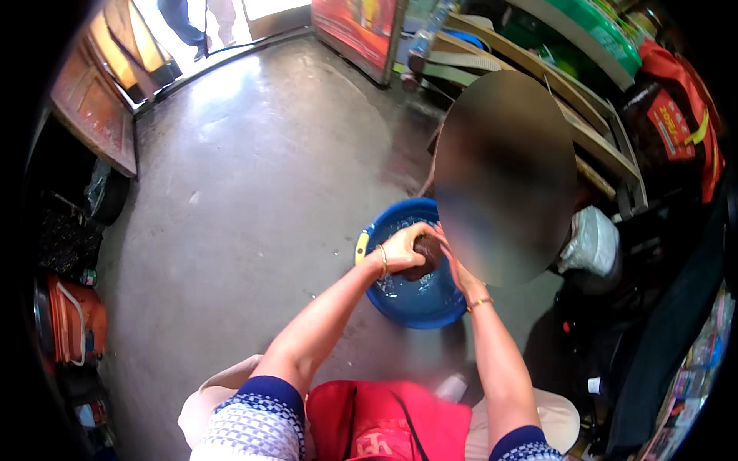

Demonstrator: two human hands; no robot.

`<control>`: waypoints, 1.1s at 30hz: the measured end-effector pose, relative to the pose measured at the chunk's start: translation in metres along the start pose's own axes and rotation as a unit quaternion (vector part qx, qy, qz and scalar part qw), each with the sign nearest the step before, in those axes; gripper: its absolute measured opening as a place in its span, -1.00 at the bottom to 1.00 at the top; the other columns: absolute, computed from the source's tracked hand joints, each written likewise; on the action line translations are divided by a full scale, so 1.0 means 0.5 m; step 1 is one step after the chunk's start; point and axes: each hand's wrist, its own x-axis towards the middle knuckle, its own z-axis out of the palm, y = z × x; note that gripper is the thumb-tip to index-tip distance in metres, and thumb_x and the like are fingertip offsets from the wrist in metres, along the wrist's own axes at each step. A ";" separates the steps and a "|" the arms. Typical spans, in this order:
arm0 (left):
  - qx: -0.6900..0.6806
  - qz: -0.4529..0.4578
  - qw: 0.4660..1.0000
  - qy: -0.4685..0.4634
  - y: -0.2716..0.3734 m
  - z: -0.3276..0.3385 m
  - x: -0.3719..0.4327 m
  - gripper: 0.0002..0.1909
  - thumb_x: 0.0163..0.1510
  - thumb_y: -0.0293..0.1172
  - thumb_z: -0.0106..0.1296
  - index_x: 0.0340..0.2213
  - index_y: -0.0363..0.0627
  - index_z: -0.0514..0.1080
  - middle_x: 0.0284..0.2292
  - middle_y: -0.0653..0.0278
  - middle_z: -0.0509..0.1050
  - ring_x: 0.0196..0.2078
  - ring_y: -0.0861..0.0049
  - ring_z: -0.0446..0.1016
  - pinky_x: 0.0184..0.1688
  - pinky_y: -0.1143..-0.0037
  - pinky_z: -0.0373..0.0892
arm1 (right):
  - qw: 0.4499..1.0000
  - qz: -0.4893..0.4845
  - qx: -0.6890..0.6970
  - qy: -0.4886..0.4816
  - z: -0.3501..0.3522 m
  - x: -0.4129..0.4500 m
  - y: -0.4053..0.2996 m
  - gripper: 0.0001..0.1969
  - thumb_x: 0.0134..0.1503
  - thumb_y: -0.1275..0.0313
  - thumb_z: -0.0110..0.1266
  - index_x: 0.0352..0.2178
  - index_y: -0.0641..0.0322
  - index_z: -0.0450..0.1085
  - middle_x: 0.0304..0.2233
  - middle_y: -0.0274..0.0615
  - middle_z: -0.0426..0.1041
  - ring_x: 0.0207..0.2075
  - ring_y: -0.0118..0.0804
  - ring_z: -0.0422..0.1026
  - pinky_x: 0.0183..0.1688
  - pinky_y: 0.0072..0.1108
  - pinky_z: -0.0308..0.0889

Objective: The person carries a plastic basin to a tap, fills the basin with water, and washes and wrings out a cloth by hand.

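Observation:
A blue plastic basin point(383, 305) of water stands on the floor in front of me. Over the water my left hand point(403, 249) grips a dark brown, rounded, wet-looking thing point(428, 253); what it is made of is unclear. My right hand point(452, 256) lies along its right side with the fingers stretched out, and part of that hand is hidden. A blurred oval point(506, 173) covers whatever is just beyond the basin's right rim. A yellow patch point(361, 248) marks the basin's left rim.
Grey concrete floor point(248, 190) spreads to the left. An orange bucket point(78, 320) stands at the left wall. A wooden door point(98, 109) and a person's legs point(183, 20) show at the doorway. Wooden shelving point(599, 150) and a plastic-wrapped package point(591, 241) are on the right.

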 end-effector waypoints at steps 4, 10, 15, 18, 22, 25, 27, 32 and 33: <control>-0.230 -0.052 0.965 0.114 0.012 0.041 0.018 -0.38 -0.42 -0.72 -0.09 -0.15 -0.22 0.21 -0.34 0.21 0.35 -0.24 0.44 0.34 -0.17 0.57 0.28 | 0.998 0.007 0.013 -0.061 0.049 0.000 0.000 -0.29 0.00 0.07 0.03 0.09 0.16 -0.04 0.05 -0.16 0.09 0.09 -0.30 0.05 0.12 -0.51 -0.04; -0.505 -0.137 0.759 0.386 -0.050 0.087 0.020 -0.43 -0.28 -0.71 -0.16 -0.10 -0.21 0.18 -0.24 0.06 0.31 -0.22 0.29 0.34 -0.18 0.41 0.34 | 0.972 0.132 0.195 0.021 0.110 -0.051 0.060 -0.36 -0.06 0.28 0.15 0.04 0.06 0.04 -0.06 -0.26 0.23 -0.05 -0.29 0.25 -0.05 -0.41 0.23; 0.118 -0.051 0.980 0.155 -0.075 0.067 0.001 -0.45 -0.21 -0.61 -0.13 -0.06 -0.19 0.19 -0.10 -0.02 0.28 -0.04 0.22 0.28 -0.01 0.40 0.23 | 0.926 0.250 0.278 0.058 0.033 -0.035 0.084 -0.59 -0.08 0.47 0.11 -0.15 0.24 0.22 -0.27 -0.17 0.35 -0.21 -0.26 0.34 -0.19 -0.42 0.30; 0.425 0.144 0.893 0.023 -0.008 0.013 -0.036 -0.40 -0.22 -0.56 -0.05 -0.04 -0.24 0.17 0.00 0.09 0.22 0.07 0.28 0.17 0.12 0.33 0.08 | 0.912 0.302 0.273 0.054 0.013 -0.035 0.061 -0.75 -0.09 0.56 0.06 -0.31 0.29 0.27 -0.40 -0.17 0.36 -0.40 -0.31 0.35 -0.41 -0.54 0.31; 0.545 0.271 0.793 -0.006 -0.003 -0.029 -0.046 -0.39 -0.16 -0.41 -0.05 0.00 -0.10 0.13 0.05 0.19 0.15 0.09 0.37 0.15 0.14 0.22 -0.01 | 0.916 0.341 0.195 -0.084 0.038 -0.042 -0.002 -0.79 -0.08 0.55 0.04 -0.35 0.21 0.26 -0.48 -0.26 0.30 -0.47 -0.41 0.31 -0.56 -0.65 0.23; 0.521 0.380 0.762 -0.059 0.009 -0.034 -0.030 -0.55 -0.13 -0.38 -0.11 -0.10 -0.03 0.23 -0.09 0.20 0.29 -0.01 0.36 0.26 0.06 0.30 0.14 | 0.908 0.363 0.046 -0.203 0.035 -0.042 -0.031 -0.89 -0.04 0.42 0.03 -0.42 0.11 0.29 -0.50 -0.36 0.29 -0.47 -0.48 0.30 -0.55 -0.69 0.21; 0.483 0.387 0.779 -0.099 -0.015 -0.028 -0.021 -0.59 -0.20 -0.41 -0.06 -0.20 -0.06 0.29 -0.20 0.23 0.34 -0.15 0.39 0.33 -0.10 0.41 0.27 | 0.877 0.416 0.010 -0.241 0.035 -0.046 -0.036 -0.87 -0.02 0.30 0.01 -0.45 0.06 0.29 -0.53 -0.42 0.28 -0.50 -0.53 0.28 -0.54 -0.71 0.16; 0.501 0.325 0.795 -0.107 -0.016 -0.009 -0.044 -0.66 -0.21 -0.39 -0.04 -0.28 -0.07 0.29 -0.26 0.27 0.35 -0.26 0.43 0.34 -0.20 0.49 0.28 | 0.876 0.447 -0.052 -0.173 0.064 -0.064 -0.082 -0.87 -0.08 0.35 0.00 -0.44 0.09 0.32 -0.60 -0.43 0.31 -0.56 -0.50 0.26 -0.56 -0.69 0.14; 0.518 0.279 0.798 -0.132 -0.012 0.000 -0.042 -0.68 -0.21 -0.39 -0.04 -0.30 -0.08 0.29 -0.27 0.27 0.35 -0.26 0.43 0.34 -0.20 0.49 0.29 | 0.875 0.449 -0.052 -0.172 0.057 -0.058 -0.056 -0.87 -0.08 0.35 0.00 -0.44 0.09 0.32 -0.60 -0.43 0.31 -0.56 -0.50 0.26 -0.56 -0.69 0.14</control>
